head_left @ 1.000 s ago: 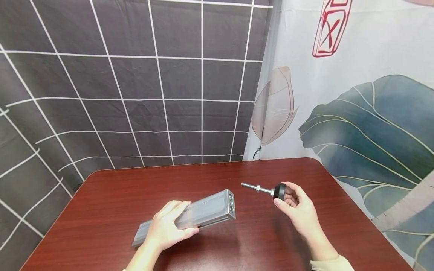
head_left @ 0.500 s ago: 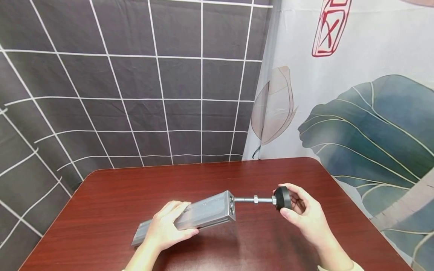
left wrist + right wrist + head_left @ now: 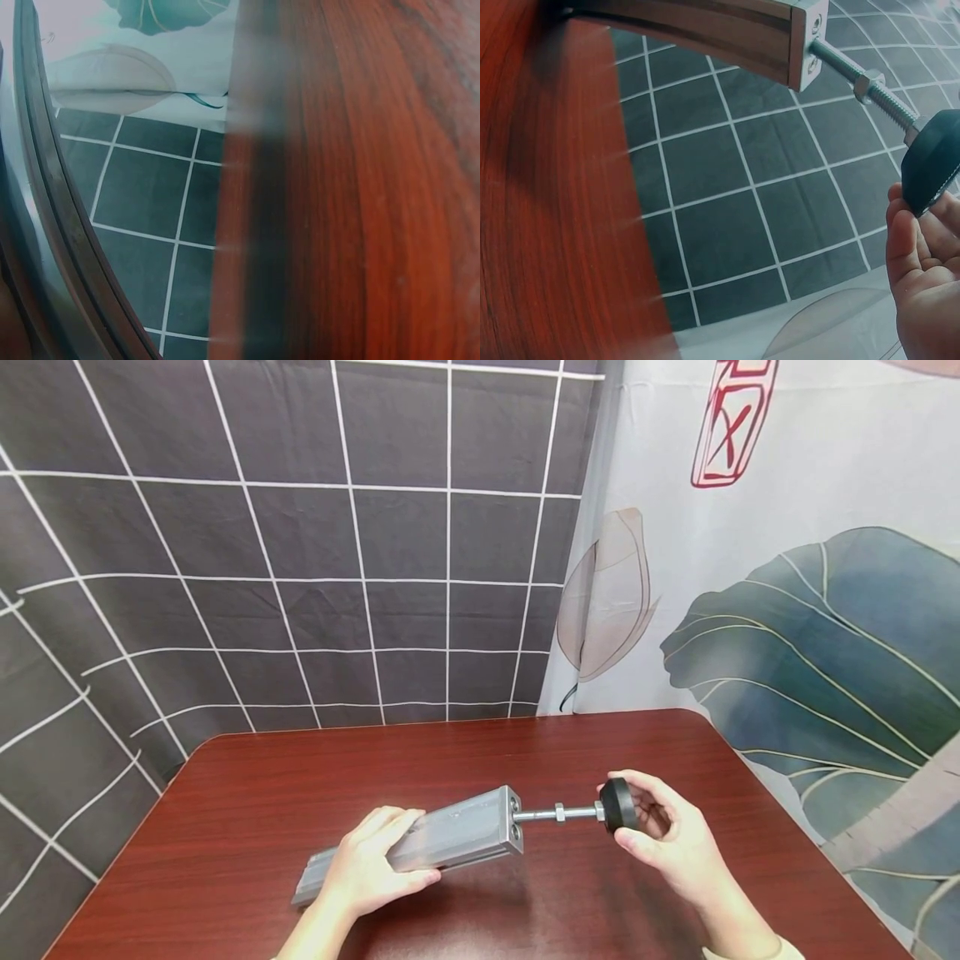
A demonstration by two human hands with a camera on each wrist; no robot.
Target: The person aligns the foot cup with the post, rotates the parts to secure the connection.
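Observation:
In the head view my left hand [image 3: 375, 860] grips a long grey aluminium profile [image 3: 465, 827], its end raised and turned to the right. Its end plate [image 3: 514, 818] has a row of holes. My right hand [image 3: 678, 847] pinches the black round base of a levelling foot [image 3: 619, 806] between thumb and fingers. The threaded rod [image 3: 536, 816] of the foot points left and meets the middle hole; how deep it sits, I cannot tell. A hex nut [image 3: 868, 85] sits partway along the rod in the right wrist view. The left wrist view shows only the profile's side [image 3: 52, 187].
Both hands are above a reddish-brown wooden table [image 3: 585, 893]. Behind it hangs a dark grey cloth with white grid lines [image 3: 405, 543]. A white curtain with leaf prints [image 3: 825, 635] hangs at the right.
My right hand first brought the levelling foot's rod level with the end plate, then moved it slightly left and down, from near the upper hole to the middle one. The left hand stays put.

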